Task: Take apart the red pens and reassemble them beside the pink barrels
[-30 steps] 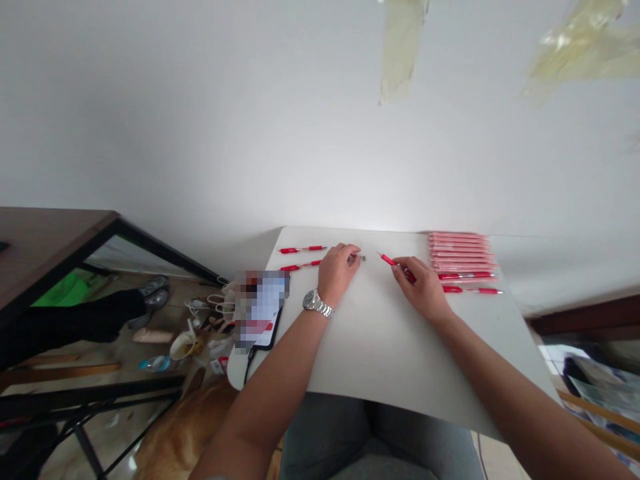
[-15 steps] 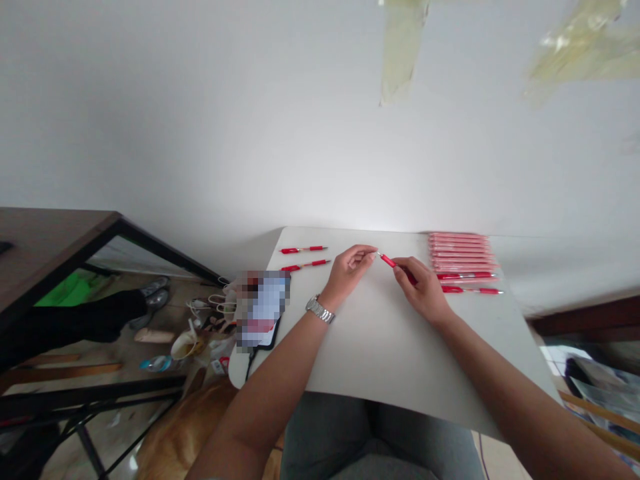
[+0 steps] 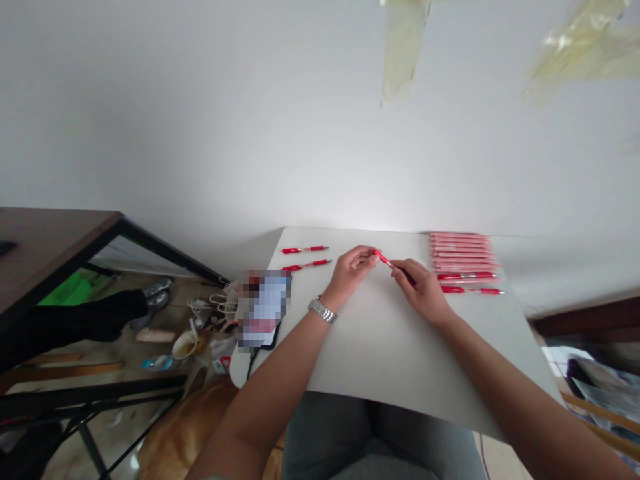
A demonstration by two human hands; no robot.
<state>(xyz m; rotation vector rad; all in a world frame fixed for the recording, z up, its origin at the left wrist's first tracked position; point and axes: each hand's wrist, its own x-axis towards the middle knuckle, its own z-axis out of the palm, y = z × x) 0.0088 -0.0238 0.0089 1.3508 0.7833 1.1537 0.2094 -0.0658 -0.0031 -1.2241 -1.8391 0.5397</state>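
A red pen (image 3: pixel 384 258) is held between my two hands above the white table (image 3: pixel 380 340). My left hand (image 3: pixel 356 265), with a metal watch on its wrist, pinches the pen's red end piece between thumb and fingertips. My right hand (image 3: pixel 419 287) is closed round the other end of the pen, most of which its fingers hide. A short pale stretch shows between the red piece and the right fingertips; whether the two parts are joined there I cannot tell.
Two red pens (image 3: pixel 306 265) lie at the table's left. At the right are a row of wrapped pink-red pens (image 3: pixel 463 252) and loose red pens (image 3: pixel 473 291). A cabled phone (image 3: pixel 265 310) rests on the left edge. A dog (image 3: pixel 185 433) and a person's shoes (image 3: pixel 157 297) are on the floor.
The red end piece has shifted left, away from my right fingertips into my left fingers. The silvery tip is now hidden, and a pale part shows by the right fingers.
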